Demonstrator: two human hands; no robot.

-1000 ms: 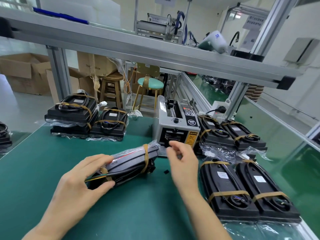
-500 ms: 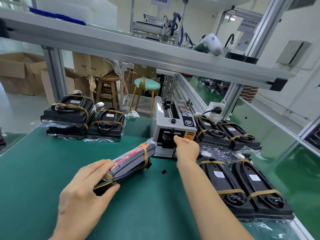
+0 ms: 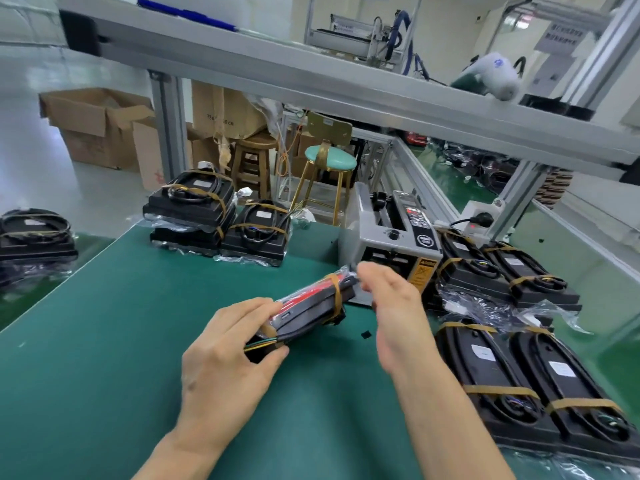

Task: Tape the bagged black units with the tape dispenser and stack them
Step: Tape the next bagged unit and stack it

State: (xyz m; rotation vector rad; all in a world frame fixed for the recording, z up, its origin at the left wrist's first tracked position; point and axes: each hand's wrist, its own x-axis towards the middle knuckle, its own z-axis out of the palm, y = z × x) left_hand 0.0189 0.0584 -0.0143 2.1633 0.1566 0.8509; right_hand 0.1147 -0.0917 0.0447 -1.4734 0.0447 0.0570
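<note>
Left hand (image 3: 221, 362) grips the bagged black unit (image 3: 308, 306) tilted; right hand (image 3: 394, 306), fingers loosely curled, tape unseen, should press any strip flat across the bag.

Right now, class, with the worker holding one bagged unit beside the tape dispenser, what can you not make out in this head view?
- Right hand: motion blur hides whether its fingers pinch tape.
- Tape dispenser: that hand covers its outlet.
- Held bagged unit: the left hand covers its near end.
- Dispenser panel text: too small.
- Far-left stack: cut by the edge.
</note>
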